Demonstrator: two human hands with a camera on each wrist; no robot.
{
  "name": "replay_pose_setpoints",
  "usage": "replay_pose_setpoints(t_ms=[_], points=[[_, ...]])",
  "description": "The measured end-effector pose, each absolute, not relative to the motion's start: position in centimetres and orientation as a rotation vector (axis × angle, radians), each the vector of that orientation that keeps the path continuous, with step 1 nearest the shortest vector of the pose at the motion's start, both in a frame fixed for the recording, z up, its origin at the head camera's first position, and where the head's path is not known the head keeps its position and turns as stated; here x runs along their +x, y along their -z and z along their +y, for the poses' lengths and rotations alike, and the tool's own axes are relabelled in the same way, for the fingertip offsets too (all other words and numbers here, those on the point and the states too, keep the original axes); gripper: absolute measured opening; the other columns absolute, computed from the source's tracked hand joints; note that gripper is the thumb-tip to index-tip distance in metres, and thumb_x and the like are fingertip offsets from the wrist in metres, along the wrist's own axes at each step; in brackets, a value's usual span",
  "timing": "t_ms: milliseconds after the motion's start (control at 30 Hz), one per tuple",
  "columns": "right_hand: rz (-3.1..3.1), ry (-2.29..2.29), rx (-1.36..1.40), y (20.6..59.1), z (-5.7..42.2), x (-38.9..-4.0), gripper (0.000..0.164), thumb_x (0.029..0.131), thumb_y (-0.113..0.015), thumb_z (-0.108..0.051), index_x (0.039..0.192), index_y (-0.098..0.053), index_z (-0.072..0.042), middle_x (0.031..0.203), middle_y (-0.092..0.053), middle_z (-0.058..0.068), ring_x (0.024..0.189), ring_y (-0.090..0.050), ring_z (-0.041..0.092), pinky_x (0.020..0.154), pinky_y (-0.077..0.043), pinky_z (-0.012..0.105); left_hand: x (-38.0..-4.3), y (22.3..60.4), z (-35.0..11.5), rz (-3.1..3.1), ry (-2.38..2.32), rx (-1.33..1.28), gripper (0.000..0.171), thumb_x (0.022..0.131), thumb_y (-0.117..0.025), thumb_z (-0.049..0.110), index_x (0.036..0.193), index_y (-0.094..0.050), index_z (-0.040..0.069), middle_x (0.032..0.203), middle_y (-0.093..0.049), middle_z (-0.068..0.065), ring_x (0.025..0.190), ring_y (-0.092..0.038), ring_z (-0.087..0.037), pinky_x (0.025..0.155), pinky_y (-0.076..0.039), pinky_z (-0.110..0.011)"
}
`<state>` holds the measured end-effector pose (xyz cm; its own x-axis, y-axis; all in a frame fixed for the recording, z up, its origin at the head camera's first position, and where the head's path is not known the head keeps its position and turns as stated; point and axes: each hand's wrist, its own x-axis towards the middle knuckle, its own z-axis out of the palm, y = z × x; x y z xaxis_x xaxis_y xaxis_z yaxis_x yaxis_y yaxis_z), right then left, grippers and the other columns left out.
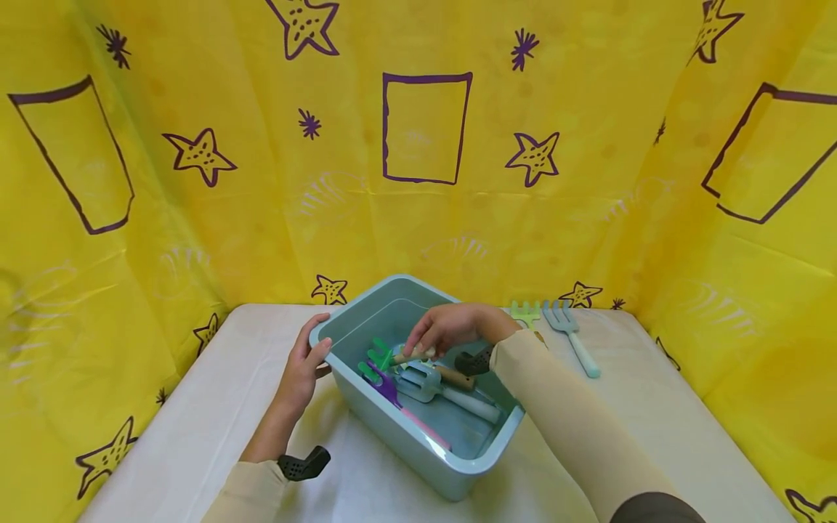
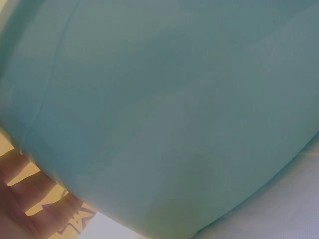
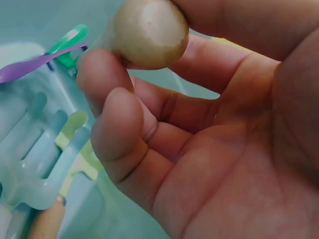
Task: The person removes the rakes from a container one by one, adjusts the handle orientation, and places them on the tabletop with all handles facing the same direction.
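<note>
A blue-green plastic bin [image 1: 405, 430] stands at an angle on the table. My left hand [image 1: 302, 374] grips its rim at the left corner, thumb over the edge; the left wrist view shows fingers [image 2: 32, 191] along the bin's side. Inside the bin my right hand [image 1: 451, 327] pinches the wooden handle [image 3: 149, 35] of a small green hand rake [image 1: 380, 354]. Below that hand lie a light blue hand fork [image 1: 421, 383], a purple tool [image 1: 387, 390] with a pink handle, and another wooden handle [image 1: 455, 378]. In the right wrist view, a yellow-green head [image 3: 82, 167] shows beside the blue fork.
On the white-covered table [image 1: 216, 378], right of the bin, lie a blue hand fork [image 1: 572, 338] and a yellow-green hand rake [image 1: 525, 312], partly hidden by my right arm. Yellow patterned sheets [image 1: 425, 240] enclose the table at the back and both sides.
</note>
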<state>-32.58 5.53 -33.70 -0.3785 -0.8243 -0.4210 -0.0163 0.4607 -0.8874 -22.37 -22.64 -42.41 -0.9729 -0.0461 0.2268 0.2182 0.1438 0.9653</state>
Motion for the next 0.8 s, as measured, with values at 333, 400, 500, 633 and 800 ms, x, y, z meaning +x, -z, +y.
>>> replay_pose_setpoints(t_ms=[333,400,500,633,800], points=[[1.768,1.068,-0.721,32.6,7.2,-32.6,0.025,0.097,-0.053,0.001,0.117,-0.06,0.013,0.092,-0.063,0.011,0.067,-0.05,0.016,0.067,-0.048,0.027,-22.3,42.3,-22.6,-2.226,1.925,-0.175,0.05,0.102,-0.046,0.035,0.149,-0.031,0.027,0.149,-0.037,-0.008,0.127,-0.042,-0.039,0.096,-0.038,-0.065],[1.8,1.066,-0.722,32.4,7.6,-32.6,0.024,0.097,-0.054,0.001,0.117,-0.061,0.012,0.092,-0.063,0.01,0.068,-0.05,0.016,0.067,-0.048,0.027,-22.2,42.3,-22.5,-2.226,1.929,-0.175,0.051,0.102,-0.046,0.036,0.149,-0.031,0.027,0.149,-0.037,-0.007,0.127,-0.042,-0.039,0.097,-0.038,-0.064],[1.85,1.057,-0.737,32.2,8.1,-32.7,0.024,0.096,-0.055,0.001,0.116,-0.062,0.011,0.093,-0.061,0.009,0.069,-0.048,0.017,0.068,-0.048,0.027,-22.2,42.3,-22.5,-2.228,1.931,-0.17,0.051,0.101,-0.047,0.036,0.149,-0.031,0.028,0.149,-0.037,-0.006,0.128,-0.042,-0.038,0.097,-0.038,-0.064],[1.97,1.012,-0.771,32.0,8.6,-32.7,0.023,0.093,-0.057,0.003,0.115,-0.064,0.009,0.095,-0.061,0.008,0.072,-0.047,0.018,0.068,-0.046,0.029,-22.2,42.3,-22.5,-2.228,1.928,-0.172,0.051,0.102,-0.046,0.036,0.149,-0.031,0.027,0.149,-0.037,-0.009,0.127,-0.042,-0.04,0.096,-0.038,-0.066],[2.17,0.887,-0.852,31.7,8.7,-32.3,0.024,0.091,-0.058,0.002,0.112,-0.068,0.004,0.096,-0.064,0.008,0.071,-0.048,0.019,0.065,-0.047,0.03,-22.1,42.3,-22.4,-2.231,1.925,-0.153,0.052,0.101,-0.047,0.036,0.149,-0.03,0.028,0.15,-0.036,-0.006,0.128,-0.042,-0.038,0.097,-0.038,-0.064]])
